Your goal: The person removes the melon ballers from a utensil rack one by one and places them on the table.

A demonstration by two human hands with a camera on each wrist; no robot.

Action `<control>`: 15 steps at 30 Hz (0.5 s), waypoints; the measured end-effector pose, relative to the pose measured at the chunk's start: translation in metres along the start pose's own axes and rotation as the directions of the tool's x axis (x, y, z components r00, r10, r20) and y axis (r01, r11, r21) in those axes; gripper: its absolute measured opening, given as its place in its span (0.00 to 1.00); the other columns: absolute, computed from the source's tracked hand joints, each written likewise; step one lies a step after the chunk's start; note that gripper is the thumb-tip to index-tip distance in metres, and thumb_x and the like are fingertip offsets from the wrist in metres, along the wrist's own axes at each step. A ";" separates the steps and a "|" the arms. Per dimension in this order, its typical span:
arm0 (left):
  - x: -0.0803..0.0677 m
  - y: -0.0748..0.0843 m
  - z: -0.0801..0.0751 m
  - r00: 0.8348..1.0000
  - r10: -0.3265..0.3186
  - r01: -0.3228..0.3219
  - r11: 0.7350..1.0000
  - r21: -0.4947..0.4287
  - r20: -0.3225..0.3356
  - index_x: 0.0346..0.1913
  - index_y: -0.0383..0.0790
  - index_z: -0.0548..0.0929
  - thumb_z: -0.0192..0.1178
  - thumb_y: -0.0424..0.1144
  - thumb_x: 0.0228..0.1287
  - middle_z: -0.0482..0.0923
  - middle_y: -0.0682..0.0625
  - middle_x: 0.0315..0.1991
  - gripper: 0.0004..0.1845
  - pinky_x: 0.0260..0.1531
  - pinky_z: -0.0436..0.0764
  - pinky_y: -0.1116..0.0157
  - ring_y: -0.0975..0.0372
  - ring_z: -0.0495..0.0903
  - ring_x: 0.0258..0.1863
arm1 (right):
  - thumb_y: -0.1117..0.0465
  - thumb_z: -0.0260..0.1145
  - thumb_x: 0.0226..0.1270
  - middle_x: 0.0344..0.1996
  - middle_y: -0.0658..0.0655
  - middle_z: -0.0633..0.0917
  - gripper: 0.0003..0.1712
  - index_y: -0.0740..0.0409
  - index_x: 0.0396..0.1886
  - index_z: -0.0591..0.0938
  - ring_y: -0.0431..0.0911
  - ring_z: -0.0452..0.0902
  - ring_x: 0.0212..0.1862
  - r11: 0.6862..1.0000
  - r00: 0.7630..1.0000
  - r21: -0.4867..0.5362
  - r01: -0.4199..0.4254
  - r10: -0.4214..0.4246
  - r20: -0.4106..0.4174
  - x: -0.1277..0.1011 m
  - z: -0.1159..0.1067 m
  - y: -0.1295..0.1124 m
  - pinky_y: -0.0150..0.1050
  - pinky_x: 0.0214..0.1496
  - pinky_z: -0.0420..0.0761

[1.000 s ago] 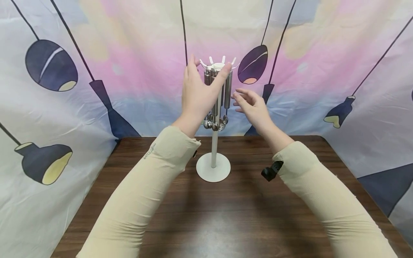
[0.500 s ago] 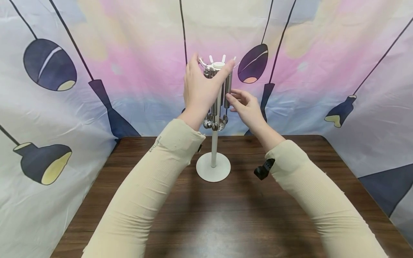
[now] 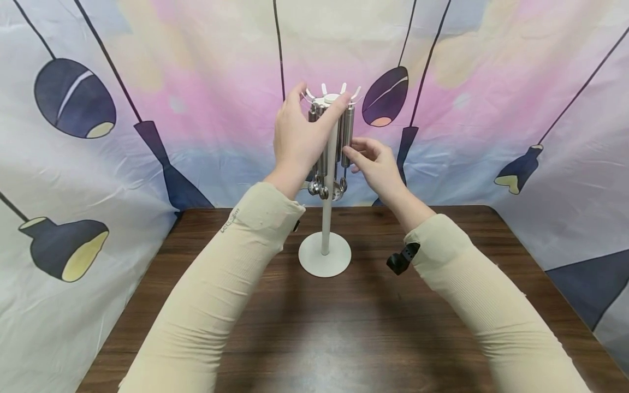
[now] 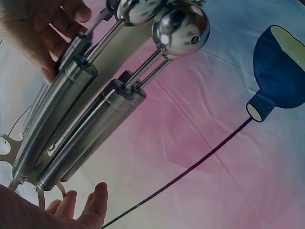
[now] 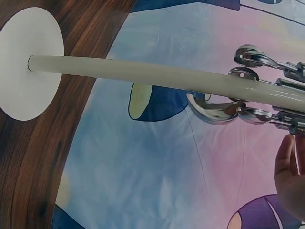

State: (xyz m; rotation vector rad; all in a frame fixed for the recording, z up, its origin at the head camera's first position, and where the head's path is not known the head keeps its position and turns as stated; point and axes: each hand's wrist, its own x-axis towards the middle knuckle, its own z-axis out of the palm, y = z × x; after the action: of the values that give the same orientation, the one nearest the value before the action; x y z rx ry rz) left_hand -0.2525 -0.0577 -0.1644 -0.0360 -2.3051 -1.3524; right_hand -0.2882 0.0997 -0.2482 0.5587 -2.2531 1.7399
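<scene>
I see the left hand up at the white hook crown of the utensil stand, fingers curled round the crown. Stand: white pole on a round white base, centre-back of the dark wood tabletop. Steel utensils with thick cylindrical handles and polished round scoop ends hang from the hooks. Right hand at 3 o'clock of the pole, fingers pinching one handle's lower end.

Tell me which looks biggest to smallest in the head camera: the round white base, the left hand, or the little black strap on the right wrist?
1. Left hand: biggest, though it is nearer the camera.
2. Round white base of the stand: a bit smaller.
3. Little black strap on the right wrist: clearly smallest.
</scene>
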 end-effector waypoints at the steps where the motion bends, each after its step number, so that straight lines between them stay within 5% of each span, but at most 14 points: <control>1: 0.000 -0.001 0.000 1.000 0.004 -0.004 1.000 0.004 -0.001 0.75 0.56 0.63 0.60 0.74 0.52 0.63 0.58 0.74 0.49 0.70 0.65 0.62 0.66 0.62 0.73 | 0.57 0.62 0.73 0.54 0.63 0.82 0.24 0.65 0.63 0.76 0.37 0.78 0.42 1.000 1.000 0.006 0.003 -0.003 0.003 -0.001 0.000 0.000 0.36 0.46 0.83; 10: 0.002 -0.010 -0.007 0.997 0.078 -0.078 0.997 0.002 -0.030 0.72 0.53 0.68 0.60 0.70 0.57 0.70 0.53 0.69 0.43 0.65 0.69 0.63 0.64 0.68 0.67 | 0.62 0.64 0.71 0.39 0.49 0.86 0.19 0.68 0.56 0.79 0.37 0.80 0.34 0.996 0.999 0.089 0.024 -0.027 0.029 0.001 -0.001 -0.001 0.34 0.41 0.82; 15: 0.002 -0.014 -0.010 0.995 0.099 -0.099 0.995 -0.010 -0.031 0.72 0.51 0.70 0.60 0.69 0.58 0.70 0.54 0.69 0.42 0.65 0.69 0.62 0.64 0.69 0.66 | 0.63 0.65 0.70 0.43 0.55 0.86 0.21 0.67 0.59 0.79 0.36 0.80 0.35 0.998 0.999 0.054 0.019 -0.021 0.034 0.000 -0.003 -0.003 0.32 0.41 0.82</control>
State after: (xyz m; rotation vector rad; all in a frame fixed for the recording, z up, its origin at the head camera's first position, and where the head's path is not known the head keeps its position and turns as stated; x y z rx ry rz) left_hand -0.2544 -0.0735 -0.1714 -0.1309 -2.2392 -1.3080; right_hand -0.2870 0.1018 -0.2454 0.6251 -2.2220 1.7997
